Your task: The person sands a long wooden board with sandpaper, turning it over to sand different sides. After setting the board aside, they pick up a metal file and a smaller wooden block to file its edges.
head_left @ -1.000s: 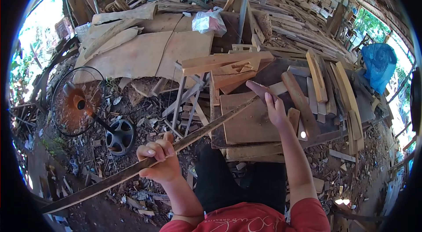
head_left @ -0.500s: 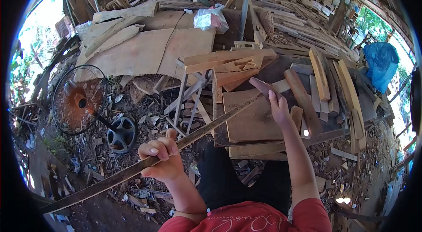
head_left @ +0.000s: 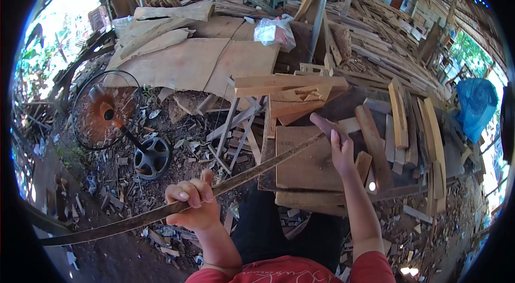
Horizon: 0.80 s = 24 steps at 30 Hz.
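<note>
A long, narrow dark strip [head_left: 268,163] runs diagonally in front of me, from the lower left to a short brown wooden piece [head_left: 325,124] at its upper right end. My left hand [head_left: 194,203] is closed around the strip's middle, its fingers curled over the top. My right hand [head_left: 342,153] grips the brown piece, thumb lying along it and the other fingers mostly hidden. Below that hand is a workbench with a flat brown board [head_left: 300,162] on it. The strip crosses over the board's left side in this view.
Cut timber pieces [head_left: 398,114] lie on the bench's right side, with thicker planks [head_left: 289,86] at its back. A standing fan [head_left: 107,114] is at left. Large sheets [head_left: 188,66] lie beyond, holding a plastic bag [head_left: 274,34]. Wood scraps litter the ground.
The view has shifted, so the bench and fan appear farther right. Both hands keep their grip; the strip's left end sits slightly farther left and higher in view.
</note>
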Tool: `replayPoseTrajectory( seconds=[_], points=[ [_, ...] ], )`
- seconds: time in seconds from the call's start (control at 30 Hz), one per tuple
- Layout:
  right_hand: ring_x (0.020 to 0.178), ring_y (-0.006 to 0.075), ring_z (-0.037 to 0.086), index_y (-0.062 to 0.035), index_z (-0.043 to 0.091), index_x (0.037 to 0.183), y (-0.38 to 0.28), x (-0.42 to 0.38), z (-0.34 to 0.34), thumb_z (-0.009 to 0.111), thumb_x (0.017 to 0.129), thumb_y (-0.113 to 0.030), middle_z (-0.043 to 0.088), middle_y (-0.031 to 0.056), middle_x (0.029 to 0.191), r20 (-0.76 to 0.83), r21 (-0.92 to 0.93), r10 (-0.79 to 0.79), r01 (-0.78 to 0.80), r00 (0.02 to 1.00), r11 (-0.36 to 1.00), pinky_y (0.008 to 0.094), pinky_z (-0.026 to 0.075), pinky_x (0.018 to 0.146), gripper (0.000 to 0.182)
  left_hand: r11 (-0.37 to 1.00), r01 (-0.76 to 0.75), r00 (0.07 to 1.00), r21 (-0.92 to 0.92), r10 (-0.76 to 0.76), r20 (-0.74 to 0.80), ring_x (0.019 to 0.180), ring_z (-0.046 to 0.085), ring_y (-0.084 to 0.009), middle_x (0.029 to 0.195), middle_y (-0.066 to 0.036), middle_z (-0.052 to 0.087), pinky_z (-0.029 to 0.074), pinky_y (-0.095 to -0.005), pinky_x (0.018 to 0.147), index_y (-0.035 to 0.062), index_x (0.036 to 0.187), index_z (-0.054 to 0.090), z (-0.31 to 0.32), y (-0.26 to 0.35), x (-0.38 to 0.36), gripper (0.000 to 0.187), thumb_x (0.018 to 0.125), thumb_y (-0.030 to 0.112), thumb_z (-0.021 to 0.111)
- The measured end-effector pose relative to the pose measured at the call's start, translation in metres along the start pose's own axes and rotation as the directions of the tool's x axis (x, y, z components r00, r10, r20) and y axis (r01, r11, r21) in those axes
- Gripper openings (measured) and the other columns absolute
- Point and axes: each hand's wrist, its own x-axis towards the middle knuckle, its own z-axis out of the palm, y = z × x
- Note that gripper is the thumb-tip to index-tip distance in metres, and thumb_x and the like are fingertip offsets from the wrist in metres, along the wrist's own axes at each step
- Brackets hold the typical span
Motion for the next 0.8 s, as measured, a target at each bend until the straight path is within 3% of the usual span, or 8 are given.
replayPoseTrajectory(
  seconds=[0.1, 0.2, 0.27, 0.37, 0.57, 0.63, 0.73, 0.8],
  points=[
    [0.106, 0.0192, 0.056, -0.0015, 0.059, 0.111, 0.0, 0.006, 0.001, 0.037, 0.087, -0.002, 0.062, 0.0086, 0.11, 0.016, -0.084, -0.047, 0.048, 0.999, 0.995, 0.0327, 0.028, 0.101, 0.033, 0.998, 0.057, 0.994, 0.028, -0.059, 0.09, 0.066, 0.053, -0.0157, 0.068, 0.003, 0.05, 0.035, -0.0511, 0.093, 0.0118, 0.09, 0.054, -0.006, 0.005, -0.002, 0.045, 0.076, 0.054, 0.06],
    [0.105, 0.0189, 0.057, -0.006, 0.058, 0.115, -0.032, -0.005, 0.021, 0.046, 0.083, -0.004, 0.062, 0.007, 0.108, 0.182, -0.124, -0.017, 0.04, 0.983, 0.991, 0.046, 0.015, 0.106, 0.034, 0.998, 0.033, 0.999, 0.048, -0.035, 0.038, 0.064, 0.052, -0.0155, 0.067, 0.003, 0.049, 0.035, -0.0506, 0.093, 0.0121, 0.09, 0.053, 0.0, 0.003, -0.002, 0.045, 0.076, 0.054, 0.059],
    [0.107, 0.0179, 0.056, -0.0073, 0.054, 0.119, -0.072, -0.021, 0.039, 0.048, 0.081, -0.008, 0.06, 0.0061, 0.112, 0.166, -0.196, -0.298, 0.328, 0.94, 0.924, 0.0516, 0.004, 0.106, 0.038, 0.999, 0.025, 0.999, 0.044, -0.026, 0.037, 0.064, 0.052, -0.0154, 0.067, 0.003, 0.049, 0.035, -0.0506, 0.092, 0.0122, 0.09, 0.053, 0.002, 0.002, -0.001, 0.044, 0.077, 0.054, 0.059],
    [0.107, 0.0202, 0.055, -0.007, 0.051, 0.121, -0.064, -0.029, 0.043, 0.05, 0.081, -0.008, 0.058, 0.0054, 0.115, 0.242, -0.247, -0.382, 0.437, 0.892, 0.865, 0.0508, 0.0, 0.107, 0.04, 0.999, 0.02, 0.999, 0.047, -0.023, 0.047, 0.065, 0.052, -0.0151, 0.068, 0.003, 0.049, 0.036, -0.0505, 0.092, 0.0124, 0.089, 0.053, 0.001, 0.002, 0.0, 0.043, 0.078, 0.053, 0.058],
    [0.107, 0.0249, 0.055, -0.0032, 0.05, 0.12, 0.041, -0.015, 0.0, 0.049, 0.083, -0.01, 0.057, 0.0084, 0.117, -0.068, -0.237, 0.008, -0.024, 0.998, 0.971, 0.051, 0.019, 0.105, 0.037, 0.996, 0.02, 0.987, 0.082, -0.007, -0.159, 0.064, 0.05, -0.0156, 0.068, 0.002, 0.048, 0.037, -0.0437, 0.082, 0.0121, 0.09, 0.052, -0.005, -0.001, -0.002, 0.043, 0.081, 0.054, 0.054],
    [0.107, 0.028, 0.055, -0.0038, 0.047, 0.123, 0.045, -0.005, -0.014, 0.049, 0.085, -0.01, 0.055, 0.0095, 0.12, -0.09, -0.713, 0.14, -0.162, 0.986, 0.682, 0.0495, 0.03, 0.099, 0.039, 0.992, 0.037, 0.985, 0.117, -0.016, -0.171, 0.07, 0.051, -0.0132, 0.071, 0.004, 0.049, 0.041, -0.0483, 0.084, 0.0147, 0.092, 0.052, -0.009, 0.0, -0.001, 0.038, 0.083, 0.052, 0.052],
    [0.11, 0.0294, 0.053, -0.0059, 0.045, 0.126, 0.018, -0.003, 0.006, 0.051, 0.084, -0.01, 0.053, 0.0103, 0.123, -0.031, -0.505, -0.179, 0.139, 0.983, 0.852, 0.0505, 0.029, 0.099, 0.043, 0.993, 0.031, 0.985, 0.11, -0.012, -0.171, 0.073, 0.051, -0.0131, 0.076, 0.004, 0.049, 0.042, -0.0471, 0.082, 0.0143, 0.096, 0.05, -0.007, -0.001, -0.001, 0.038, 0.084, 0.051, 0.051],
    [0.115, 0.0264, 0.05, -0.0103, 0.044, 0.129, -0.018, -0.021, 0.031, 0.053, 0.083, -0.009, 0.048, 0.0098, 0.128, -0.009, -0.492, -0.167, 0.141, 0.986, 0.859, 0.0508, 0.028, 0.1, 0.046, 0.991, 0.031, 0.978, 0.134, -0.002, -0.206, 0.075, 0.05, -0.0153, 0.079, 0.002, 0.049, 0.04, -0.0432, 0.082, 0.0125, 0.1, 0.05, 0.0, -0.002, -0.003, 0.043, 0.083, 0.052, 0.052]
  ],
)
